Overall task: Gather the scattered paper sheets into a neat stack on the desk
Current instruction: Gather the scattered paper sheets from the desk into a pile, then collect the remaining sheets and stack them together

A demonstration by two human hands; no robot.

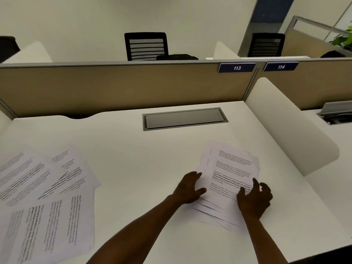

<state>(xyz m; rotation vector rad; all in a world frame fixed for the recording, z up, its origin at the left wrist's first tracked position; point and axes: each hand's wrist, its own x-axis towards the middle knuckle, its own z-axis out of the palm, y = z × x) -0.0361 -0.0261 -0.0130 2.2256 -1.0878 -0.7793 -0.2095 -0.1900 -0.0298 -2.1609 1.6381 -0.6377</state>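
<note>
two bare forearms reach up from the bottom edge onto the white bench [152, 149]. the left hand [189, 188] lies flat at the left edge of a rough paper stack [228, 180], its fingers [194, 175] spread wide and pressing on the top sheet's margin, nothing pinched between them. the right hand [254, 199] rests on the stack's right side, fingers [256, 182] loosely curled and apart, tips on the printed top page; neither hand has a sheet lifted or gripped. the stack sits on the right half of the bench, slightly turned, and it is not squared: several sheet corners fan out from under it at the near end, between the two wrists, and more edges show offset at the far end.

well apart from it, on the near left of the bench, scattered sheets [47, 206] lie overlapping at differing angles, all printed with blocks of text; the nearest run off the left and bottom edges of the view.

further back, a grey cable hatch [183, 119] is set flush in the bench, its lid closed. a rounded white side divider [285, 126] stands at the right. behind the bench runs a tan partition [114, 86] with blue number plates reading 113 [237, 68] and 114 [281, 67]. beyond it stand two black mesh-backed office chairs [146, 46], and green plant leaves [344, 38] show at the far right.
</note>
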